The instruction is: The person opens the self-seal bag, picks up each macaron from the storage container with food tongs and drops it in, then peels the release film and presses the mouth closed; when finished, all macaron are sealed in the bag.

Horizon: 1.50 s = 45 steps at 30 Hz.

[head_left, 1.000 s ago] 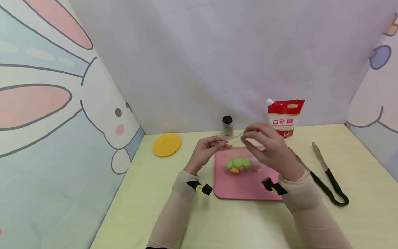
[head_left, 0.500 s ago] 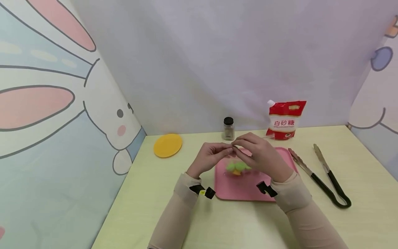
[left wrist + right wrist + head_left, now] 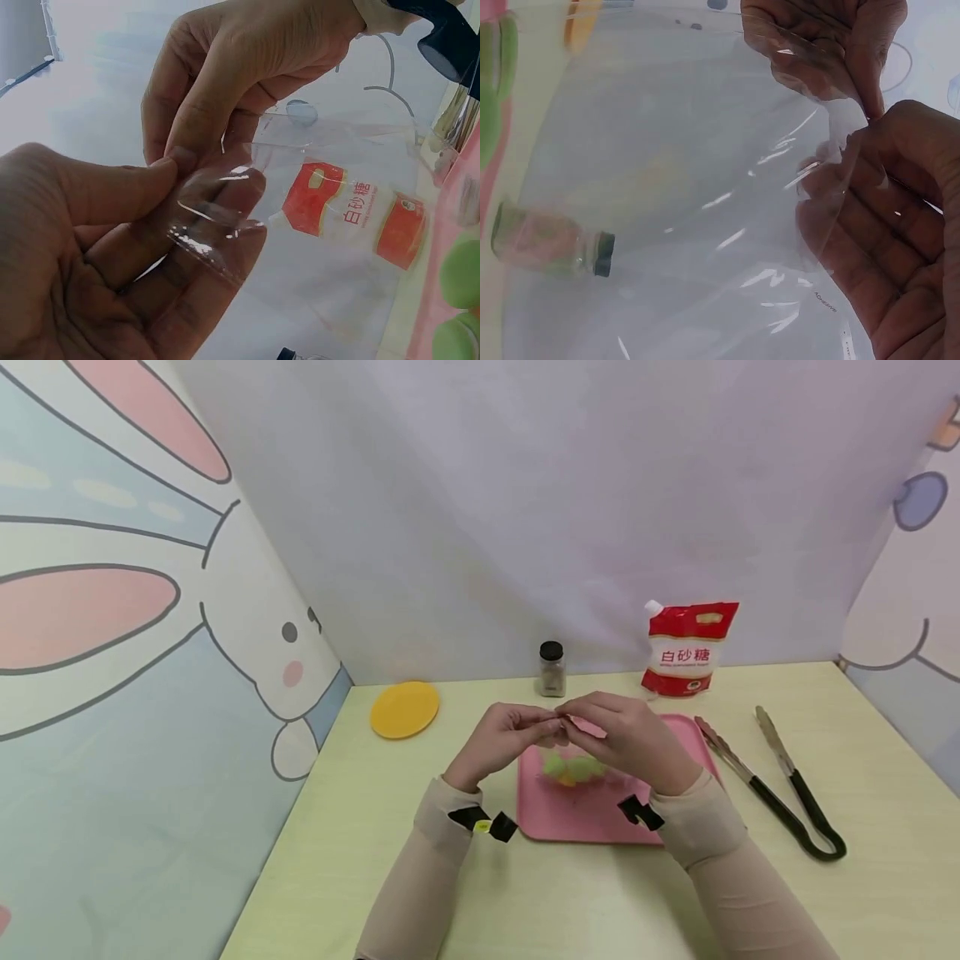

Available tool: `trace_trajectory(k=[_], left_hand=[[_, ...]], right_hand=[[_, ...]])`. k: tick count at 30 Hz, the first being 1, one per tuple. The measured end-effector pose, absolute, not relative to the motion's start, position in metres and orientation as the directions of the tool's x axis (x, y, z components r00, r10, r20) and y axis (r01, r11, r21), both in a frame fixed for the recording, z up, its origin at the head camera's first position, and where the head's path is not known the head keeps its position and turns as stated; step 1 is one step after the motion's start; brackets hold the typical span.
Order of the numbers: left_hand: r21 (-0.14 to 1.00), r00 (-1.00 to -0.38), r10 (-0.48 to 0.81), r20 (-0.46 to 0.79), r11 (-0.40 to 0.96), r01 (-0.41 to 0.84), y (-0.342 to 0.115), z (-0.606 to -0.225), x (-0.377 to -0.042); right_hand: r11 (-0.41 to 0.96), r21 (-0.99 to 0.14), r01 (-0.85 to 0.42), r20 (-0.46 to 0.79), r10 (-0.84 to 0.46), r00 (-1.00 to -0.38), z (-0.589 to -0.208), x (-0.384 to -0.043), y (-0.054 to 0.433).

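Observation:
A clear plastic bag (image 3: 720, 202) with printed "ADHESIVE" lettering hangs from my two hands, which meet at its top edge. My left hand (image 3: 498, 739) pinches this edge between thumb and fingers. Fingertip to fingertip with it, my right hand (image 3: 633, 739) pinches the same film. In the left wrist view the folded film (image 3: 225, 187) lies over the left fingers. Below the hands are several light green round pieces (image 3: 581, 768) and a small yellow-orange piece (image 3: 567, 782), over the pink tray (image 3: 585, 822).
Behind the hands stand a black-capped glass jar (image 3: 552, 672) and a red-and-white spouted sugar pouch (image 3: 686, 652). Black-handled metal tongs (image 3: 791, 797) lie spread to the right of the tray. At the back left is a yellow plate (image 3: 405, 710). A pale wall (image 3: 525, 527) closes off the table's back.
One second ago my hands were apart, the right one higher and further right. It has since moved left and down to meet the left hand at the film's edge.

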<state>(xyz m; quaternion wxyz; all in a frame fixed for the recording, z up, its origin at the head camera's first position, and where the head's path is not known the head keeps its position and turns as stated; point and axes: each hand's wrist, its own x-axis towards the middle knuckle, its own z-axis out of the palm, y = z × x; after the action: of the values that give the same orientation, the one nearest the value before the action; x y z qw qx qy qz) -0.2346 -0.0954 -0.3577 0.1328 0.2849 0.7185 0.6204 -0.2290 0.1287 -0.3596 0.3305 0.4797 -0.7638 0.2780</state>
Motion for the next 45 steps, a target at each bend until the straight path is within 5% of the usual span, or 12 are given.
trace_trajectory(k=[9,18,32,40,45], left_hand=[[0.846,-0.748,0.628,0.214,0.264,0.463,-0.098,-0.347,-0.227],[0.745,-0.736,0.645,0.203,0.386,0.544,-0.099,-0.341,-0.22],[0.845,-0.789,0.594,0.155,0.334,0.418,-0.093,-0.345,-0.222],[0.841,-0.777,0.617,0.127,0.348,0.414,-0.09,-0.349,-0.226],[0.871,-0.793,0.592,0.143,0.306,0.386,-0.095,-0.351,-0.229]], right_hand=[[0.348,-0.115,-0.931,0.766,-0.565,-0.305,-0.363,-0.231,0.128],[0.318,-0.157,-0.935,0.751,-0.577,-0.322,-0.367,-0.23,0.127],[0.476,-0.102,-0.874,0.821,-0.456,-0.344,-0.369,-0.232,0.123],[0.56,-0.126,-0.819,0.927,-0.228,-0.299,-0.361,-0.238,0.142],[0.4,-0.137,-0.906,0.846,-0.429,-0.317,-0.351,-0.235,0.149]])
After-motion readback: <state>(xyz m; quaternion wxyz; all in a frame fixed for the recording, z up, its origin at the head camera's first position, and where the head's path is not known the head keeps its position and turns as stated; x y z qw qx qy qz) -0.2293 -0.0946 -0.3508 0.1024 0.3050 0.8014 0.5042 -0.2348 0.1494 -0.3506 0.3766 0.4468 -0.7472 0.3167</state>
